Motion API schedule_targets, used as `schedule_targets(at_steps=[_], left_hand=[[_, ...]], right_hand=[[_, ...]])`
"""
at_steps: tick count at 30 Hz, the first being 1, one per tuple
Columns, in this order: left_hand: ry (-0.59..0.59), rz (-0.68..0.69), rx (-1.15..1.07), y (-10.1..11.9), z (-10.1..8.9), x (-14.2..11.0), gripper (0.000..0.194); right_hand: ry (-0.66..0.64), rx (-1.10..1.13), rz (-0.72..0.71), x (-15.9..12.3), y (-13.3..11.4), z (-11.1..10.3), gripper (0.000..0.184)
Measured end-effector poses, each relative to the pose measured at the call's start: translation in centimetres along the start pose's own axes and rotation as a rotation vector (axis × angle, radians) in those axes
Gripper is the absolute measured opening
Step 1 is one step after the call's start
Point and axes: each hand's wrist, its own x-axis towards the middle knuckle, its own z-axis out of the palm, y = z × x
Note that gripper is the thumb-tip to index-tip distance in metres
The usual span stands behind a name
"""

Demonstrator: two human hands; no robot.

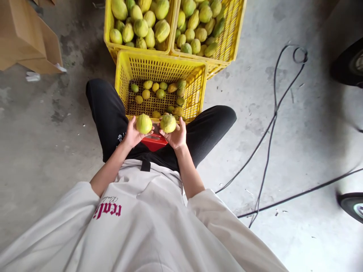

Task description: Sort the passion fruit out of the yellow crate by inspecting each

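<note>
My left hand (131, 134) is closed round a yellow-green fruit (144, 123), held palm up over my lap. Beside it my right hand (177, 135) grips a second yellow-green fruit (168, 123). Both fruits hover just above the near rim of a yellow plastic crate (123, 75) that stands between my knees and holds several smaller fruits on its floor. A red object (154, 142) shows below my hands, mostly hidden by them.
Two more yellow crates, one on the left (109, 26) and one on the right (234, 34), stand behind the first, piled with larger green fruits. A cardboard box (27, 37) lies at far left. Black cables (269, 128) trail over the concrete floor at right. Dark wheels (350, 68) are at the right edge.
</note>
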Motion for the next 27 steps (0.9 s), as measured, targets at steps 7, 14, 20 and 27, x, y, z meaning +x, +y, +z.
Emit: schedule_targets(at_steps=[7, 14, 20, 27], left_hand=[[-0.009, 0.016, -0.034, 0.2, 0.5, -0.5, 0.023], [-0.041, 0.059, 0.043, -0.3, -0.2, -0.4, 0.041], [-0.035, 0.059, -0.011, 0.2, 0.6, -0.7, 0.037], [0.015, 0.027, -0.031, 0.3, 1.1, -0.6, 0.030]], right_hand=[[0.002, 0.091, -0.013, -0.1, -0.2, 0.7, 0.033], [0.013, 0.082, -0.087, 0.1, 0.1, 0.1, 0.027], [-0.016, -0.003, -0.031, 0.2, 0.1, 0.1, 0.022], [-0.056, 0.055, 0.001, 0.0, -0.2, 0.3, 0.024]])
